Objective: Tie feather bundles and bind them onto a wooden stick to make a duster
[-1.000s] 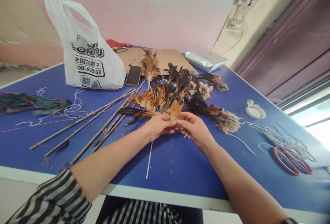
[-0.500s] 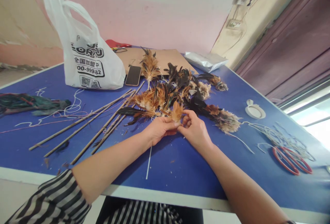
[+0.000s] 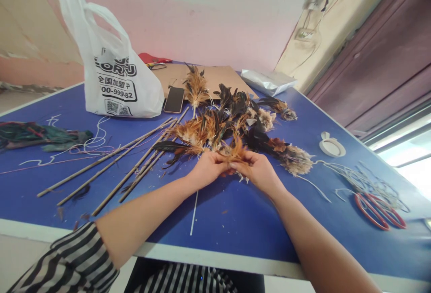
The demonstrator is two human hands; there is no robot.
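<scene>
Small orange-brown feathers are pinched between my two hands, low over the front middle of the table. My left hand is closed on them with thumb against fingers. My right hand is closed on the same feathers from the other side, its thumb meeting the left one. Pale quill ends poke out below the right fingers. Just beyond the hands lies a pile of orange and black feathers. A dark feather bundle with a fluffy tan end rests to the right of my right hand.
Several thin sticks lie at left near a white plastic bag and a phone. Red-handled scissors, tangled string and a tape roll are at right. Cardboard lies at the back of the blue table.
My right hand has moved in against the left and now grips the feathers too. The feathers have tilted and spread sideways between the hands, with quill ends showing below.
</scene>
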